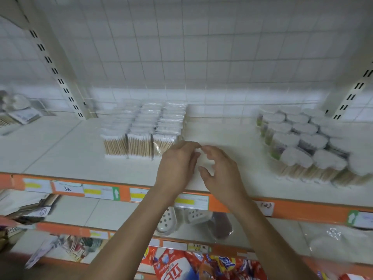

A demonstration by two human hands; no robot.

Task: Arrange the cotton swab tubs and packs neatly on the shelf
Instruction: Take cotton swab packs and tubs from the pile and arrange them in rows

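Packs stand in rows just left of the hands, tubs cluster well right, left hand and right hand meet over shelf, fingers curled, can't tell if holding anything.

Retail shop: tiered white shelves fronted by orange edge strips with price labels, slotted upright upper left, cotton swab packs in rows.

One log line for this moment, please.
left hand, right hand: over shelf, grasp unclear | packs: rows, left | tubs: cluster, right
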